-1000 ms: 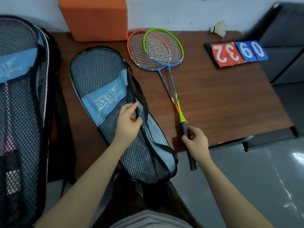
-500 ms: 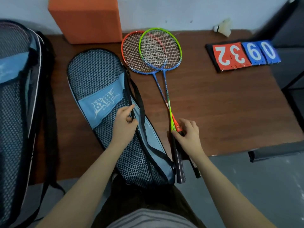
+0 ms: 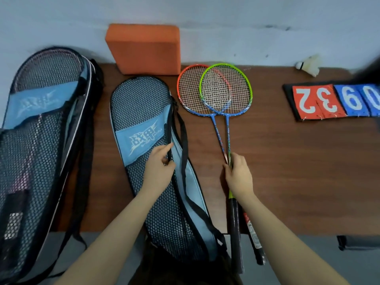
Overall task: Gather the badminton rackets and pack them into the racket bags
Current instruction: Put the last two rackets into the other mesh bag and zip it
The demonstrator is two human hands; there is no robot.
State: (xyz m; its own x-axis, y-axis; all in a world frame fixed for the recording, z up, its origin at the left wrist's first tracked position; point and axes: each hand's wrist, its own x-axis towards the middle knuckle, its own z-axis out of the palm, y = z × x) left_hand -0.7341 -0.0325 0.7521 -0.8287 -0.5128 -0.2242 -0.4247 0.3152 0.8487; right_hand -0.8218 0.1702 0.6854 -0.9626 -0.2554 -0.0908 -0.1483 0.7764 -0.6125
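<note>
Our left hand pinches the bag edge to lift it open; our right hand fingers press both rackets together at their shafts, ready to slide in.

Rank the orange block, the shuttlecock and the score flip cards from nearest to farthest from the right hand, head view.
From the right hand:
1. Score flip cards, up and to its right.
2. Orange block, against the wall, up and left.
3. Shuttlecock, far right corner by the wall.
</note>
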